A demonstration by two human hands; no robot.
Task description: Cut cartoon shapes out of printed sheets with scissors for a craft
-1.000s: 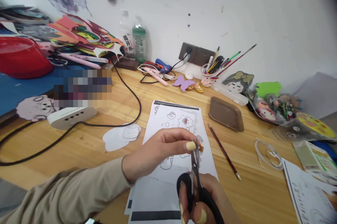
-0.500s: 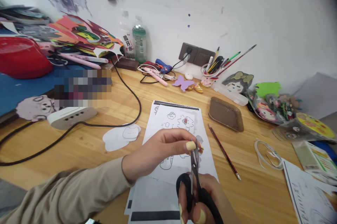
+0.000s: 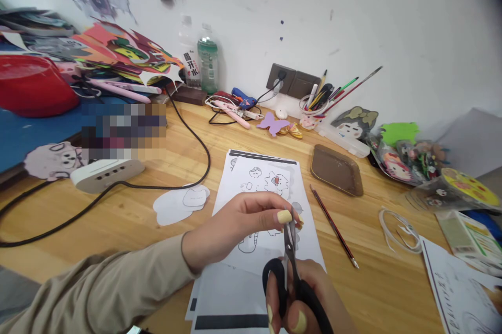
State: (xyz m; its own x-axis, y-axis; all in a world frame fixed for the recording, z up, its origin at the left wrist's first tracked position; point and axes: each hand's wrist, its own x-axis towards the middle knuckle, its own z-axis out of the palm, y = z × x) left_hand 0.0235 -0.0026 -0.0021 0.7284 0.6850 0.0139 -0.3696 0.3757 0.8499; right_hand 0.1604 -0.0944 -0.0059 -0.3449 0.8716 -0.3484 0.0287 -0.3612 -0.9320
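Note:
My right hand [image 3: 311, 284] grips black-handled scissors [image 3: 289, 248], thumb and fingers through the loops, blades pointing away from me. At the blade tips, my left hand [image 3: 243, 216] is closed in a pinch, thumb against fingers. Whatever is between those fingers is hidden or too small to make out. Beneath both hands lie white sheets [image 3: 225, 292] stacked on the desk. Line drawings of cartoon figures [image 3: 276, 182] are printed on the upper sheet, partly covered by my left hand. Left of the stack rest white paper cutouts [image 3: 172, 207].
A red pencil [image 3: 333, 227] and a brown tray [image 3: 337, 169] lie to the right. A black cable [image 3: 157, 186] loops past a white box-shaped device [image 3: 107, 173] at left. Along the wall stand bottles [image 3: 207, 59] and a pen holder [image 3: 311, 114]. A coiled white cord [image 3: 398, 232] sits farther right.

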